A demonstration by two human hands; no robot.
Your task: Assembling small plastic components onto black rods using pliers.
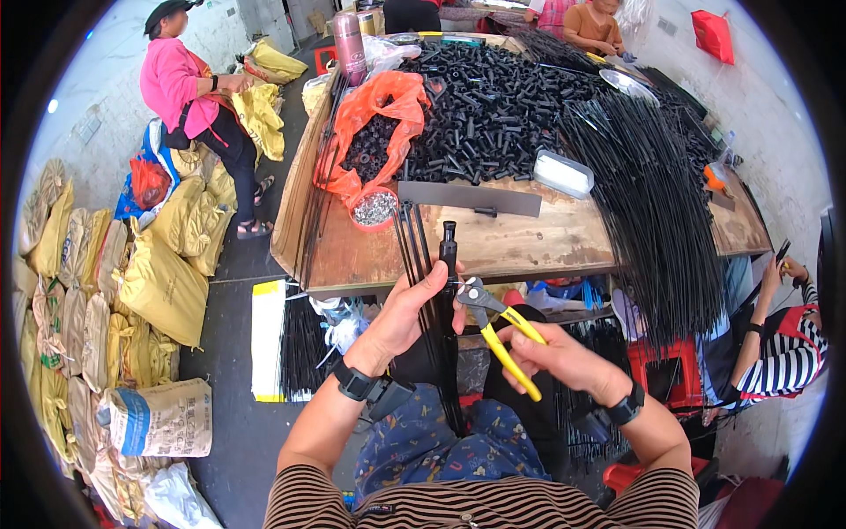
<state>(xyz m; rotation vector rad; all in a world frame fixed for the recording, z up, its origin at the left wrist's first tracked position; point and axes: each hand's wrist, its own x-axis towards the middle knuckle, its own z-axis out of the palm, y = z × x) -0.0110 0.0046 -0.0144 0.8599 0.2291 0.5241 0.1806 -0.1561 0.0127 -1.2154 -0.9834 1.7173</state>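
Note:
My left hand (407,310) grips a bundle of thin black rods (426,282) with a black plastic tube (448,251) fitted at the top end, held upright in front of the table edge. My right hand (557,354) holds yellow-handled pliers (493,324); their metal jaws touch the black tube just beside my left thumb. Both wrists wear black bands.
A wooden table (564,242) carries a heap of black plastic tubes (485,110), an orange bag (374,119), a bowl of small metal parts (375,209), a flat metal bar (467,197), a white box (564,173) and long black rods (652,194). Yellow sacks (159,282) lie left. People work nearby.

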